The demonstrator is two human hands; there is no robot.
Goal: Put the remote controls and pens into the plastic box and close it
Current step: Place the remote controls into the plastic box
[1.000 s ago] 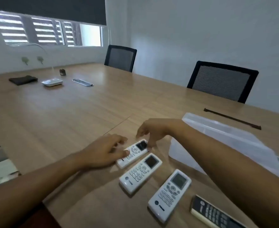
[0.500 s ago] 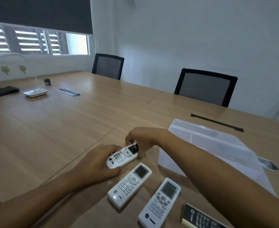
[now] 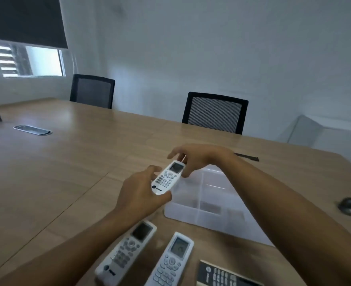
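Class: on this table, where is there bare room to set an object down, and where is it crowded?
Free: the wide table stretch left of the hands, up to the grommet. Crowded: the near edge, where two white remotes and a black remote lie beside the box.

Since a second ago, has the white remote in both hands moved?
Yes. The white remote control has left the wooden table and gone up and right, to the near-left corner of the clear plastic box, held by left hand and right hand.
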